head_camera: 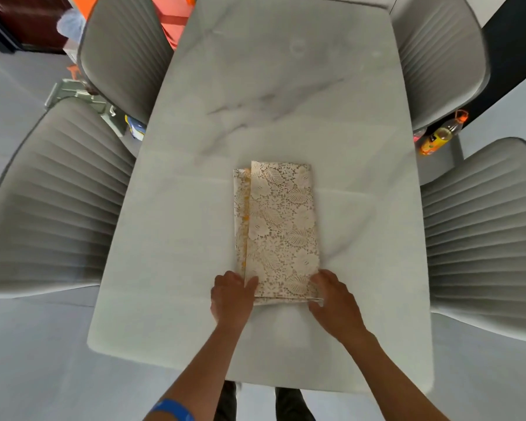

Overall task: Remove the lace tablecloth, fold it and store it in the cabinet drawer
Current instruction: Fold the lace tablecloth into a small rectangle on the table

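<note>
While the lace tablecloth lies folded into a long narrow strip on the desk, both hands sit at its nearest short end, one on each corner. On the person's own left, the left hand curls its fingers at the near left corner, thumb lying on top of the lace, so it appears to pinch that corner. Opposite it, the right hand closes over the near right corner, fingers bent round the edge where the layers stack. Holding both corners at once is the sensible way to keep the layers aligned, and it suggests the near end is about to be carried over toward the far end for another fold.

Along the strip's left side a lower layer peeks out past the top one, showing a thin yellow line, so the layers are not perfectly squared. Its far end lies roughly at the middle of the desk, with bare marble-patterned surface beyond it and to both sides, leaving plenty of open room to fold forward without reaching an edge.

Farther out, four grey ribbed chairs stand close against the long sides, two per side. An orange-capped bottle shows between the chairs on the right. No cabinet drawer is in sight, so storing seems some way off.
</note>
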`<state>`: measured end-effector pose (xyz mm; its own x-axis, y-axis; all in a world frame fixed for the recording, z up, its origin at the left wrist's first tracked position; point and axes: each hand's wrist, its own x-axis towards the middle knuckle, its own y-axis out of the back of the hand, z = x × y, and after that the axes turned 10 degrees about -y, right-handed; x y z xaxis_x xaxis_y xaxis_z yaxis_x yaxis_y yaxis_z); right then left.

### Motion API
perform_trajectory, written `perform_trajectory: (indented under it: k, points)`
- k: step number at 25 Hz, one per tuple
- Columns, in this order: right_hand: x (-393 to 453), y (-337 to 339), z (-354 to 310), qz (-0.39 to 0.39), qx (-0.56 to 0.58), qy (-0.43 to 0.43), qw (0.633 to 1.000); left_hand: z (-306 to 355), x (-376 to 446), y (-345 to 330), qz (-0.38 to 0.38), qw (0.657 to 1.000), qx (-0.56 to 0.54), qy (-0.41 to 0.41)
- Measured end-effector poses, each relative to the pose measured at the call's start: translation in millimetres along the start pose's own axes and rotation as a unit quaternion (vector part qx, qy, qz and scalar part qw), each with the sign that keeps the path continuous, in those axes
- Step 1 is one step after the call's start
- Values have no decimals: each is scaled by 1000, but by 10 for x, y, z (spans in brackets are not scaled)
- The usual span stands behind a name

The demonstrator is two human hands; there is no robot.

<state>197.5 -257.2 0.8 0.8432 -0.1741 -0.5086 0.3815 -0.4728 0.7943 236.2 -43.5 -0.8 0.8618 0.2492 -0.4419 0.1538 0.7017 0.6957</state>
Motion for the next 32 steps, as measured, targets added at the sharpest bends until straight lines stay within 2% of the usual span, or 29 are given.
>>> perform_trajectory:
  k: [2, 9, 15, 19, 22, 24, 26, 28, 31, 32]
  points:
    - [54, -14, 15, -27, 6, -8, 1000, -5, 1, 1, -15, 999, 29, 9]
    - [77, -57, 90, -41, 2, 0, 999, -44, -142, -127, 34, 999, -26, 11]
    - [79, -41, 104, -40, -10, -1, 999, -69, -65, -186, 25, 989, -115, 87]
    - [209, 13, -43, 25, -47, 23, 998, -200, -83, -178, 28, 989, -128, 71]
    - [355, -40, -198, 16, -53, 40, 998, -294, -71, -162, 29, 996, -88, 16]
    - [388, -83, -225, 35, 50, -25, 998, -286, -14, -141, 15, 997, -69, -31]
    - [365, -100, -220, 54, 157, -92, 982, -250, 63, -98, -22, 996, -53, -75]
    - [303, -62, -181, -5, 214, -132, 968, -238, 108, -33, -77, 991, -72, -87]
    - [126, -46, 34, -123, 328, -153, 924, -406, 30, 162, -185, 962, -202, -11]
    - [29, -45, 139, -134, 326, -135, 926, -503, -32, 222, -213, 944, -249, 24]
